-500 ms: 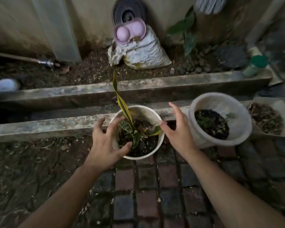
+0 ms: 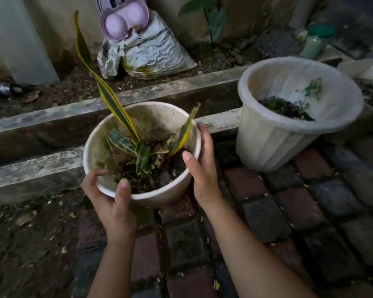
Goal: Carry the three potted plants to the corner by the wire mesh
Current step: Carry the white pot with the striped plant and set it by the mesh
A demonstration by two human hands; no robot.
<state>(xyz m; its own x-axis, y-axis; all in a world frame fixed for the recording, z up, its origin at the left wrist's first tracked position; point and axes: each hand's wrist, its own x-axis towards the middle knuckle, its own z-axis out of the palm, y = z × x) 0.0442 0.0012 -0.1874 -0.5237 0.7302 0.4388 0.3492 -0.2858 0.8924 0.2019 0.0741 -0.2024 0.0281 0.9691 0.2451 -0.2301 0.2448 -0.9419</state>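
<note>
both hands have closed in since half a second ago: they were hovering spread either side of the rim, and now they're on the pot, which looks tipped toward me and maybe just off the bricks, though i can't tell for sure.

left to right then. at nine o'clock of the pot sits the concrete curb (image 2: 37,162), running across behind it. my left hand (image 2: 112,203) is at seven o'clock on the snake plant pot (image 2: 159,194), thumb hooked over the rim into the soil side, fingers curled round the outer wall: a half-closed clamp, gripping the rim. that thumb-inside hold makes sense to me, the lip is the only firm edge on a smooth tapered wall.

in the middle, the tall striped leaf (image 2: 108,95) leans off to eleven o'clock, clear of both wrists.

my right hand (image 2: 202,166) is at three o'clock on the pot, flatter and more open, palm pressed to the outside wall, thumb resting over the rim. i read it as the steadying side.

further to two o'clock, the larger white pot (image 2: 274,138) stands apart on the bricks, untouched, waiting its turn. no wire mesh in view yet.
</note>
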